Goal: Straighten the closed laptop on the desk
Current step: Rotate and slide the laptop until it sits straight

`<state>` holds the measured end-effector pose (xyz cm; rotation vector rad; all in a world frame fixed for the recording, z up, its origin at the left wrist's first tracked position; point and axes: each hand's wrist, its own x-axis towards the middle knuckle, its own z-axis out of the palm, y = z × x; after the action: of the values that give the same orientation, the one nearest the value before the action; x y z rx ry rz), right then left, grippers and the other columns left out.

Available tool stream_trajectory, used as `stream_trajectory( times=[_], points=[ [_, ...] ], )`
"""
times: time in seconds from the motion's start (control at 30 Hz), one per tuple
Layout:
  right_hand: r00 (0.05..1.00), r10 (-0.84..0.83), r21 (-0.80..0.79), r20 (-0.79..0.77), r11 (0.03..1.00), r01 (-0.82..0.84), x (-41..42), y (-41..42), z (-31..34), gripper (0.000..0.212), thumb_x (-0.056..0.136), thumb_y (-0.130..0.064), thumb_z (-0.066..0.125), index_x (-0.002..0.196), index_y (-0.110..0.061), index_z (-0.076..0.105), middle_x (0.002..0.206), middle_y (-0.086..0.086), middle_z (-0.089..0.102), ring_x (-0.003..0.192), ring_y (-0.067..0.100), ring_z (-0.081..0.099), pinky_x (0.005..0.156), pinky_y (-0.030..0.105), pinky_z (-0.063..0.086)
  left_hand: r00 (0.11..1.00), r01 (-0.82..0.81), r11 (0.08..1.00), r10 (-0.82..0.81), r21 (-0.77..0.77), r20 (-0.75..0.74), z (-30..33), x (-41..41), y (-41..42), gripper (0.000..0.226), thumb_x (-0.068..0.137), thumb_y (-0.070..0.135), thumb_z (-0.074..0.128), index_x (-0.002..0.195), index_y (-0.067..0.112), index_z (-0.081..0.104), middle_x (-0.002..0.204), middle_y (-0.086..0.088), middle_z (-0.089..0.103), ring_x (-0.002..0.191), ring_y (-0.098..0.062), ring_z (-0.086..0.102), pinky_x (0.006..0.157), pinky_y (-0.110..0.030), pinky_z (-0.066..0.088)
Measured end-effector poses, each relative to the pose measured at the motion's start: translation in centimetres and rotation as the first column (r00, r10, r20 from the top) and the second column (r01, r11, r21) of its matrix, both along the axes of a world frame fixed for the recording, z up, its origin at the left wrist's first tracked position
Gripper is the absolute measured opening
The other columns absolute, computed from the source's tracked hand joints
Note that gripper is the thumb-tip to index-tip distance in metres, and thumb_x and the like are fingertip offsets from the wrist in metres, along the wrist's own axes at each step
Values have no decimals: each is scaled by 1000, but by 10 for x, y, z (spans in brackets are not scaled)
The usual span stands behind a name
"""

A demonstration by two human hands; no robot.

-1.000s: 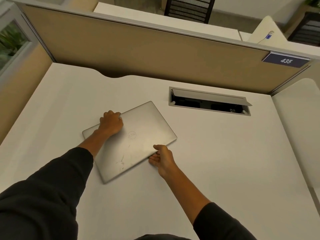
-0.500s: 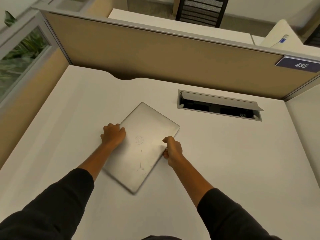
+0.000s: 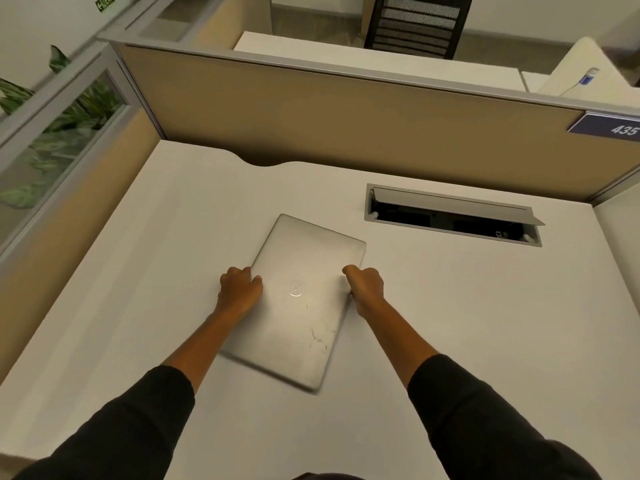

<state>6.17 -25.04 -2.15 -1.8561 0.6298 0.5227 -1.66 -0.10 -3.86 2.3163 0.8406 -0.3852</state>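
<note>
Head view: closed silver laptop (image 3: pixel 304 299) is lying flat on the white table (image 3: pixel 450 323), centre of frame, sitting skewed w/ its long axis running from upper centre to lower right; near corner is looking blurred; left hand (image 3: pixel 240 291) is curling over the laptop's left edge, fingers bent on the lid; right hand (image 3: pixel 367 289) is gripping the right edge, fingers closed round it, thumb on top; open cable hatch (image 3: pixel 453 216) is sitting upper right of laptop, apart from it; tan partition (image 3: pixel 346 112) is standing behind, w/ a "435" plate (image 3: pixel 609 126) at far right.
</note>
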Motion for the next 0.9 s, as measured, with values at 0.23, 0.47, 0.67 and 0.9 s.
stream_trajectory(
  times=[0.23, 0.47, 0.67, 0.9],
  points=[
    [997, 75, 26, -20, 997, -75, -44, -9, -7, 18, 76, -13, 59, 79, -11, 42, 77, 10, 41, 73, 23, 42, 61, 34, 33, 999, -9, 1000, 9, 8, 46, 6, -4, -1, 47, 105, 18, 48, 144, -1, 64, 146, -26, 60, 140, -46, 56, 117, -59, 50],
    [999, 21, 111, -33, 994, -17, -103, -10, -19, 35, 76, -7, 59, 61, -19, 30, 72, 11, 31, 73, 27, 32, 68, 38, 32, 973, -196, 965, 214, -175, 87, 3, -1, -6, 23, 100, 11, 51, 95, -8, 64, 110, -35, 61, 90, -45, 63, 80, -43, 55],
    [989, -142, 218, -41, 965, 147, -106, -2, -20, 48, 80, -13, 70, 63, -20, 26, 71, 7, 27, 78, 26, 30, 70, 37, 33, 949, -281, 930, 306, -236, 72, 12, 0, -11, 43, 102, 17, 51, 131, -10, 67, 133, -33, 66, 90, -39, 63, 86, -50, 56],
    [989, -144, 82, -18, 986, 145, -99, -12, -25, 51, 80, -26, 75, 58, -18, 30, 57, -2, 30, 57, 19, 31, 57, 34, 31, 912, -377, 869, 408, -322, 34, 11, -9, -21, 29, 107, 24, 47, 98, 0, 61, 130, -30, 68, 99, -39, 66, 94, -50, 56]
  ],
)
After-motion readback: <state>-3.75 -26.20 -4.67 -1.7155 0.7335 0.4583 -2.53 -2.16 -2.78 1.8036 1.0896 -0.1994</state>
